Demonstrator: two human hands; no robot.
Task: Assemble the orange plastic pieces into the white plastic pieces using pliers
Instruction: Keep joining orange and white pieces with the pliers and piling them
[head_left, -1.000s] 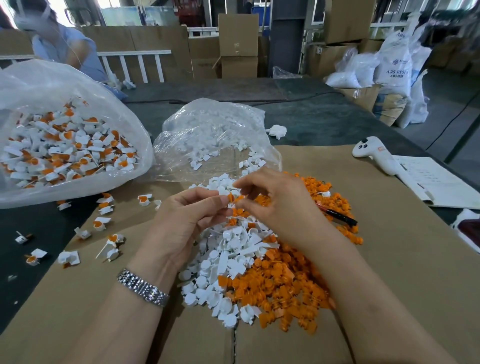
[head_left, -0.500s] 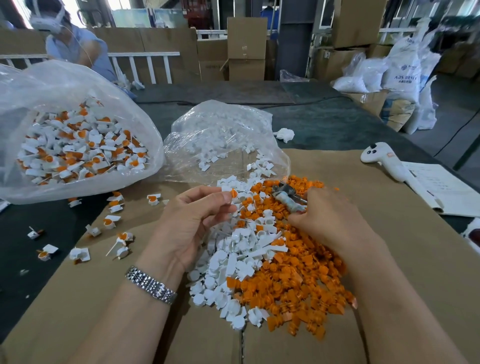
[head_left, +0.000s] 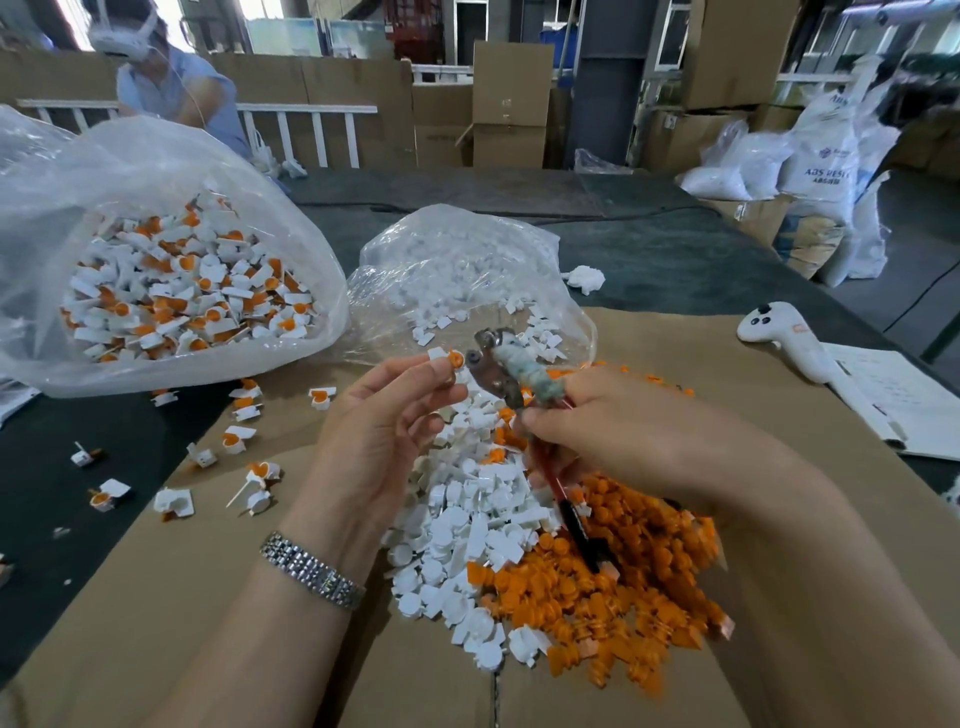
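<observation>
My left hand (head_left: 382, 431) pinches a white piece with an orange piece (head_left: 451, 360) set in it, raised above the table. My right hand (head_left: 628, 431) grips the pliers (head_left: 501, 371) by their red and black handles; the rusty jaws, one wrapped in tape, sit right beside the held piece. Below the hands lie a pile of loose white pieces (head_left: 467, 530) and a pile of orange pieces (head_left: 613, 587) on the cardboard sheet (head_left: 156, 613).
A large clear bag (head_left: 171, 280) at the left holds several assembled white-and-orange parts, with more scattered in front (head_left: 244, 436). A smaller clear bag of white pieces (head_left: 457, 280) lies behind the hands. A white controller (head_left: 779, 332) and papers (head_left: 893, 400) sit at the right. Another person (head_left: 161, 83) works at the far left.
My right hand picked the pliers up from the orange pile and lifted them toward my left hand, which rose with the pinched piece. The view shifted slightly.
</observation>
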